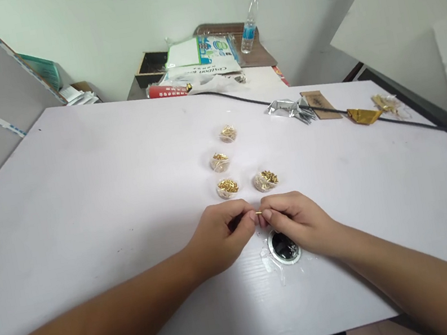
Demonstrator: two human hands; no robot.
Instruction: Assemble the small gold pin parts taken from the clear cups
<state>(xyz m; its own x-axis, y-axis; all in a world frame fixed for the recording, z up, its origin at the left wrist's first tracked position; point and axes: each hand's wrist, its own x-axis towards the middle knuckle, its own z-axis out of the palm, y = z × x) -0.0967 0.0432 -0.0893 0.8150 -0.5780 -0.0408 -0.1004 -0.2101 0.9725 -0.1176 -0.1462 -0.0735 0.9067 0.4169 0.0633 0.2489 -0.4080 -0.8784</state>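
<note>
Between my two hands, in the head view, is a thin gold-coloured metal pin (258, 213). My left hand (228, 232) pinches one end and my right hand (296, 221) pinches the other; the fingertips almost meet, and the pin's ends are hidden by them. Just beyond my hands stand small clear cups of gold metal parts: one cup (227, 188) straight ahead, one (266, 181) to its right, and two farther back, a cup (220, 162) and a cup (227, 133). Under my right hand lies a round black disc with a pale rim (285, 247), partly covered, with clear plastic beside it.
A black cable (237, 98) runs across the white table's (79, 174) far right side. Near it lie a silver packet (284, 108), a brown card (321, 105) and gold foil (364, 116). Behind the table are a water bottle (250, 28) and a dark box (152, 67).
</note>
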